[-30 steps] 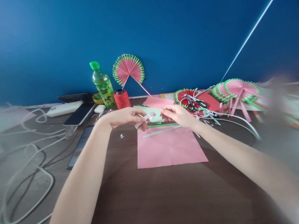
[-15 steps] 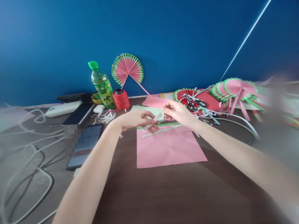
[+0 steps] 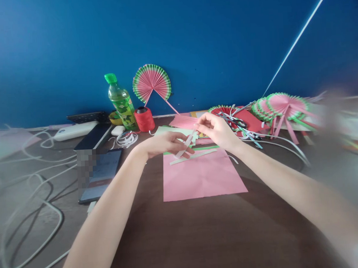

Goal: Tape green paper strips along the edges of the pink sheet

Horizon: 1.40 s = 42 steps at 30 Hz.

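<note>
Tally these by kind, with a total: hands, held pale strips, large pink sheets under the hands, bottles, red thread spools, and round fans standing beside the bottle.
Hands: 2 (left hand, right hand)
Held pale strip: 1
Large pink sheet: 1
Bottle: 1
Red thread spool: 1
Round fan: 1
Total: 7

Green-capped bottle (image 3: 123,107) beside red spool (image 3: 144,120), white coiled cord (image 3: 127,140), phone (image 3: 106,172), blue wall (image 3: 222,37) behind

Left fingers (image 3: 179,136) and right fingers (image 3: 204,129) hold a narrow pale strip (image 3: 187,143).
</note>
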Available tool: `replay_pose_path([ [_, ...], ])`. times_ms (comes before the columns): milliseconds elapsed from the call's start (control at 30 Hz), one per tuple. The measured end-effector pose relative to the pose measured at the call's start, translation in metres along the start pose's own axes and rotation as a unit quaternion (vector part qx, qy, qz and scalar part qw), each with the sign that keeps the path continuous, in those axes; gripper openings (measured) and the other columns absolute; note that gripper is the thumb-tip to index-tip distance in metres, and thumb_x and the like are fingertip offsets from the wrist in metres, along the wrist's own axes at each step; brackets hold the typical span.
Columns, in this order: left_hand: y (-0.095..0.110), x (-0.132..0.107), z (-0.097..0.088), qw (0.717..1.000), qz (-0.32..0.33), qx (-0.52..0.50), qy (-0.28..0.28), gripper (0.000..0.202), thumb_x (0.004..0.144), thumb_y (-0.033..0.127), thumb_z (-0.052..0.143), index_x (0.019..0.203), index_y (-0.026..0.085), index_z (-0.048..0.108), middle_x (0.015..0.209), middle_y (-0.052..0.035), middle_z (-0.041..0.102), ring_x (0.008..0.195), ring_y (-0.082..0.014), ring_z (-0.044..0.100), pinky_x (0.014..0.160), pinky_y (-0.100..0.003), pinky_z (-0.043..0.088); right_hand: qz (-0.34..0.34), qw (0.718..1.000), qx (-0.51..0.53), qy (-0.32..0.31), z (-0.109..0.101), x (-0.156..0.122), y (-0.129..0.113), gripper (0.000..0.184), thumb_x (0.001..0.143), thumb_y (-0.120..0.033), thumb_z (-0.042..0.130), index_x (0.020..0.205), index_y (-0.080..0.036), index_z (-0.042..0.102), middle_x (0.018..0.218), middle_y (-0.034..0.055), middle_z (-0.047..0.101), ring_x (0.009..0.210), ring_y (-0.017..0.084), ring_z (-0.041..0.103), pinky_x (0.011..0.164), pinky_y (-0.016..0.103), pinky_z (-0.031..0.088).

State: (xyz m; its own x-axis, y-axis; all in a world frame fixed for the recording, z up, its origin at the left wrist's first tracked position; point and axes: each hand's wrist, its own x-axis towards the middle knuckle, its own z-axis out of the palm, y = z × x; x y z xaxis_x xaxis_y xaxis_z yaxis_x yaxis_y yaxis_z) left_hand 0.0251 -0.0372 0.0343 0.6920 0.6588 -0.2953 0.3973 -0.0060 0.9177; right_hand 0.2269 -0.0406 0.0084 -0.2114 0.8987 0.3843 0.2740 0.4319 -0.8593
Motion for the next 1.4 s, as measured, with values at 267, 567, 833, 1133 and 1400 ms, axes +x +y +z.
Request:
replay_pose_path([
  [267, 0.002, 0.0, 0.002, 1.0, 0.009, 0.008, 0.004, 0.041, 0.074, 0.031, 0.062, 0.113, 0.019, 0.056, 0.101, -0.0078, 0.071, 0.085, -0.0186, 0.067, 0.078, -0.028, 0.046, -0.01, 0.997, 0.08, 0.017, 0.0, -0.002, -0.006, 0.033, 0.072, -0.049, 0.066, 0.075, -0.021, 0.05, 0.072, 0.0009, 0.062, 0.066, 0.014, 0.062, 0.064, 0.03, 0.052],
  [567, -0.001, 0.003, 0.0, 0.998, 0.014, -0.061, 0.011, 0.034, 0.076, 0.026, 0.06, 0.108, 0.016, 0.062, 0.1, -0.0096, 0.07, 0.07, -0.0142, 0.064, 0.077, -0.03, 0.046, 0.033, 0.983, 0.183, 0.005, 0.001, -0.003, -0.012, 0.037, 0.065, -0.051, 0.072, 0.074, -0.022, 0.05, 0.066, -0.0003, 0.065, 0.062, 0.018, 0.067, 0.058, 0.033, 0.055],
  [833, -0.001, 0.008, 0.005, 0.996, 0.035, -0.075, 0.043, 0.031, 0.075, 0.022, 0.056, 0.102, 0.011, 0.066, 0.093, -0.0108, 0.071, 0.068, -0.0131, 0.059, 0.068, -0.028, 0.046, 0.048, 0.966, 0.253, 0.006, 0.0, 0.0, -0.007, 0.033, 0.063, -0.043, 0.076, 0.072, -0.022, 0.052, 0.063, -0.0022, 0.066, 0.062, 0.019, 0.068, 0.057, 0.032, 0.056],
  [1133, -0.003, 0.009, 0.005, 0.992, 0.077, 0.005, 0.1, 0.023, 0.073, 0.022, 0.05, 0.086, 0.015, 0.067, 0.084, -0.0055, 0.071, 0.058, -0.0089, 0.047, 0.06, -0.024, 0.041, 0.066, 0.967, 0.245, 0.003, -0.001, 0.001, -0.005, 0.042, 0.056, -0.036, 0.081, 0.082, -0.021, 0.052, 0.065, -0.0028, 0.066, 0.064, 0.018, 0.068, 0.065, 0.035, 0.057],
  [1400, -0.005, 0.013, 0.008, 0.987, 0.094, 0.017, 0.128, 0.02, 0.073, 0.03, 0.054, 0.075, 0.015, 0.067, 0.085, -0.0062, 0.071, 0.056, -0.0084, 0.044, 0.06, -0.024, 0.039, 0.072, 0.982, 0.172, 0.038, 0.0, 0.0, -0.007, 0.035, 0.061, -0.036, 0.077, 0.08, -0.019, 0.053, 0.067, 0.0008, 0.066, 0.065, 0.019, 0.068, 0.063, 0.035, 0.055],
])
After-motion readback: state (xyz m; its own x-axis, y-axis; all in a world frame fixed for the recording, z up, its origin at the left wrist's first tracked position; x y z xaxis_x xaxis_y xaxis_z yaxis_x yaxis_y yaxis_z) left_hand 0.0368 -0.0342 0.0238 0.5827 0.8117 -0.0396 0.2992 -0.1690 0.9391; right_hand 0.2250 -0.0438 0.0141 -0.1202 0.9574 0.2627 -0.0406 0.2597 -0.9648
